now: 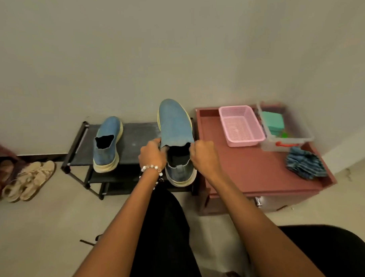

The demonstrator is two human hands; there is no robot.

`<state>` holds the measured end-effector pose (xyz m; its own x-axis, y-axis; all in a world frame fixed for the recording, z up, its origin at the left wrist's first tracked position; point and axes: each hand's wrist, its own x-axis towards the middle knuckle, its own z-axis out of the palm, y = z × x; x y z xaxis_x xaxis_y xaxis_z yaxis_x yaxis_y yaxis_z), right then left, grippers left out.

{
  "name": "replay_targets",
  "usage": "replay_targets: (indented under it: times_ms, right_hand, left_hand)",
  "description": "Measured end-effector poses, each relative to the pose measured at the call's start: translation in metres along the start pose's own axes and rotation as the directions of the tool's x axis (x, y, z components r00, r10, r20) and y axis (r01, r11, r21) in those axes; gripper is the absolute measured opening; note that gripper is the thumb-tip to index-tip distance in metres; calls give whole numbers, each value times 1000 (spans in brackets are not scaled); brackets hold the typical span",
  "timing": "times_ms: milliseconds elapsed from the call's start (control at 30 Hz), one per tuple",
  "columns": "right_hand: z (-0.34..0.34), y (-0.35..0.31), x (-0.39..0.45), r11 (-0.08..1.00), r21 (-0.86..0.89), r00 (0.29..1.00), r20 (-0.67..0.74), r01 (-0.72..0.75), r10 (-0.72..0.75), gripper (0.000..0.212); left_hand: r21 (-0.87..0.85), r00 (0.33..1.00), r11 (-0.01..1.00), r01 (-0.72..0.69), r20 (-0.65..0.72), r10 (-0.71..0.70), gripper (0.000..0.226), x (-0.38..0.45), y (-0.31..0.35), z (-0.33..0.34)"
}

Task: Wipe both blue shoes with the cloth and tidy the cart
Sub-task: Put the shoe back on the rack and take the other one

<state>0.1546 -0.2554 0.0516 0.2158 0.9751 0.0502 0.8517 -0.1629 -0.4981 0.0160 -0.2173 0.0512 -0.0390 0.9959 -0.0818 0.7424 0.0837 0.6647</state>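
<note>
- A plain pale wall backs a light floor; at the far left, tan sandals point(28, 181) lie on the floor beside a low black shoe rack point(136, 133).
- On the rack's top shelf, the left blue shoe point(107, 145) rests flat, untouched, heel toward the near side.
- The left hand point(152, 155) and right hand point(203, 155) each pinch a side of the collar of the right blue shoe point(175, 126), holding it at the rack's right end, its heel past the near edge.
- Right of the rack stands the reddish cart point(251, 169), serving as a desk, with a pink basket point(241, 126) and a clear bin point(284, 126) at the far side.
- The cloth point(305, 162) lies crumpled by the cart's right rim, well apart from both hands.
- Judgement: wiping looks not yet begun; the next move calls for freeing the right hand to reach the cloth across the cart's bare middle, minding the raised rim.
</note>
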Motion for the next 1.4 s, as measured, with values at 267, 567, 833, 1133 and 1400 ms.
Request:
replay_targets:
  times_ms: [267, 567, 833, 1133, 1400]
  right_hand:
    - [94, -42, 86, 998, 48, 989, 141, -46, 38, 28]
    - [165, -27, 122, 982, 120, 975, 188, -145, 121, 32]
    - [148, -76, 104, 961, 274, 986, -167, 19, 28, 27]
    - [186, -128, 96, 701, 649, 886, 460, -296, -52, 40]
    - [159, -125, 79, 494, 763, 871, 491, -417, -22, 41]
  left_hand:
    - [-32, 981, 980, 195, -10, -195, 33, 113, -85, 11]
    - [-85, 981, 977, 194, 24, -193, 36, 159, -131, 38]
    - [51, 807, 997, 65, -590, -23, 27, 140, -151, -29]
    - [-30, 776, 777, 629, 85, -625, 45, 160, -180, -90]
    - [-53, 859, 867, 495, -121, -498, 19, 107, -170, -85]
